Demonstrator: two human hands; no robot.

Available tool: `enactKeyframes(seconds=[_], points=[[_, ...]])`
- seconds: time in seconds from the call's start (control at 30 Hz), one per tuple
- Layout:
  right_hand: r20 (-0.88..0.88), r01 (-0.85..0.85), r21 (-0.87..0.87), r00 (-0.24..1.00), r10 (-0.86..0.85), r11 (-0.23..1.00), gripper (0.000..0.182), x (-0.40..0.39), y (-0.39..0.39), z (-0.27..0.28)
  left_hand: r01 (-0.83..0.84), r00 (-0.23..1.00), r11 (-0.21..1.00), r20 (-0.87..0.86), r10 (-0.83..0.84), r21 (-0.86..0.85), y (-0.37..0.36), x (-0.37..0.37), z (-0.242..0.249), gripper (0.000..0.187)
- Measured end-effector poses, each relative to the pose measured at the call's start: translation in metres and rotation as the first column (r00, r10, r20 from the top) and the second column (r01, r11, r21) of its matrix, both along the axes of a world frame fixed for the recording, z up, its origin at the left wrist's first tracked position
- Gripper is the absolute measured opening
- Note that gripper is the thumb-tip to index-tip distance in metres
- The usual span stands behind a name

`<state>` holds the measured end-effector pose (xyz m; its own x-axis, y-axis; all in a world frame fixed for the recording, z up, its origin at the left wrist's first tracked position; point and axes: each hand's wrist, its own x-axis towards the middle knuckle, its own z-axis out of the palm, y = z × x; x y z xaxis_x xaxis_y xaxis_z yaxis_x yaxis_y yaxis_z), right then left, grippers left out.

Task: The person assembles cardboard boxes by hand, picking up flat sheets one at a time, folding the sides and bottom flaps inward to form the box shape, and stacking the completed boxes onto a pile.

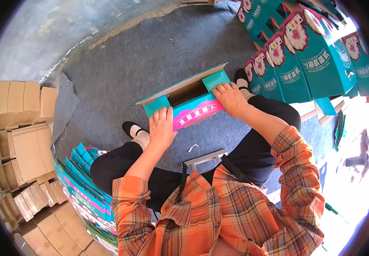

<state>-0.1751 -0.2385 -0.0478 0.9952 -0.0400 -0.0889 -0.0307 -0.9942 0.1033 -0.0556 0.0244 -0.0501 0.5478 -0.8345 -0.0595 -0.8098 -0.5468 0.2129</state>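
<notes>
A teal and pink printed carton (191, 101) rests open-topped between my knees, its long flap raised at the far side. My left hand (162, 124) presses on the carton's left end, fingers over the small teal end flap. At the right end my right hand (230, 98) lies on the other end flap, fingers spread across it. Both hands grip the carton's near wall. My legs in black trousers and black shoes frame the carton on a grey carpet (150, 59).
A fanned stack of flat teal cartons (84, 181) lies at my left. Brown cardboard inserts (20, 141) are piled further left. Assembled teal boxes with flower prints (308, 51) stand stacked at the upper right. A grey metal stool frame (206, 158) shows under me.
</notes>
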Motion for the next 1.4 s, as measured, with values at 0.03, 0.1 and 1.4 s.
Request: enactKeyframes(seconds=[0.03, 0.1, 1.4], points=[[-0.022, 0.005, 0.018, 1.000, -0.004, 1.000, 0.047, 0.002, 0.000, 0.002, -0.005, 1.000, 1.000, -0.013, 0.005, -0.003, -0.001, 0.001, -0.001, 0.089], [-0.043, -0.004, 0.026, 0.999, 0.005, 1.000, 0.048, 0.003, -0.001, 0.003, -0.007, 1.000, 1.000, -0.028, 0.007, -0.004, -0.002, 0.003, -0.001, 0.087], [-0.059, -0.089, 0.067, 0.994, 0.093, 0.994, 0.049, 0.028, 0.030, -0.028, 0.166, 0.965, 0.983, -0.217, -0.145, 0.083, -0.007, 0.002, 0.013, 0.081]])
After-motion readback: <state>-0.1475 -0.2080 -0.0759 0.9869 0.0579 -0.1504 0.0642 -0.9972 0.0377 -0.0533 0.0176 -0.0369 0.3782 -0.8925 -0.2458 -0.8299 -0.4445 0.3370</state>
